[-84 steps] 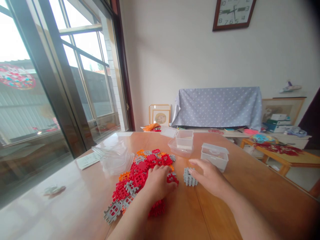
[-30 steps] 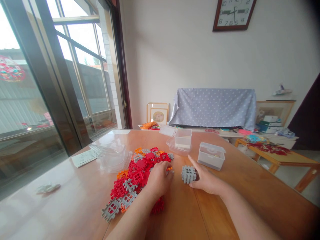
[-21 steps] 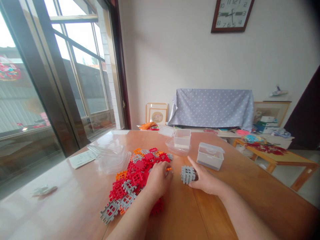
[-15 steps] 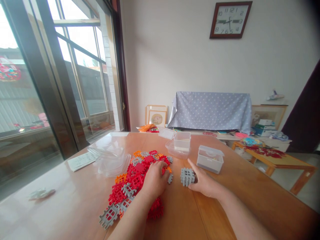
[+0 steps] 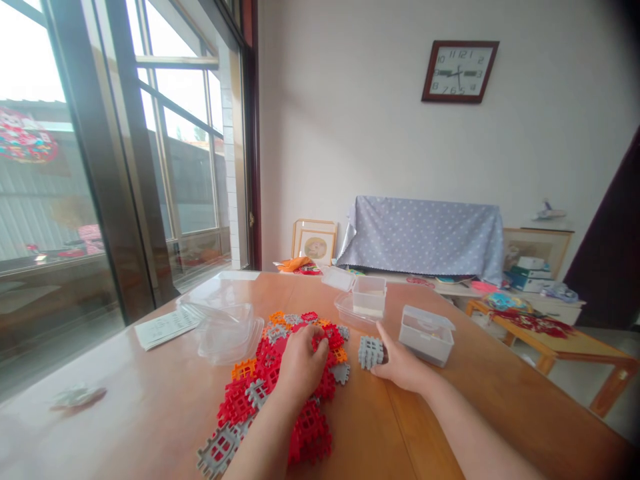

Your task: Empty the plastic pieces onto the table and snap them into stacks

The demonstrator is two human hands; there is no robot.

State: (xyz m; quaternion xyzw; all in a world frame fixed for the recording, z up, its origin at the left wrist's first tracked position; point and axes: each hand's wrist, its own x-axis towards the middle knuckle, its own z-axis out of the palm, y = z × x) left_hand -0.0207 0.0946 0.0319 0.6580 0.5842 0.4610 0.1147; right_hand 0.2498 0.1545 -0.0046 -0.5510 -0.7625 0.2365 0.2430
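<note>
A loose pile of red, grey and orange plastic interlocking tiles [image 5: 250,393], notched along their edges, lies across the middle of the table. My left hand [image 5: 303,360] rests on top of this pile with its fingers curled down; what they pinch, if anything, is hidden. To the right of the pile stands a neat stack of grey interlocking tiles [image 5: 371,353]. My right hand [image 5: 403,363] holds the stack from its right side, thumb at the near edge and forefinger at the far one. A grey tile [image 5: 342,373] sticks out at the pile's right edge.
Beyond my right hand stands a clear plastic box [image 5: 427,337], with another open box [image 5: 369,297] farther back. Clear lids and trays [image 5: 227,337] lie left of the pile, beside a paper booklet [image 5: 163,329]. A crumpled plastic bag [image 5: 77,396] sits at far left.
My left hand has shifted slightly left on the pile, its fingers more curled. The right hand stays at the grey stack. More of the grey tile at the pile's right edge shows. The view has tilted up.
</note>
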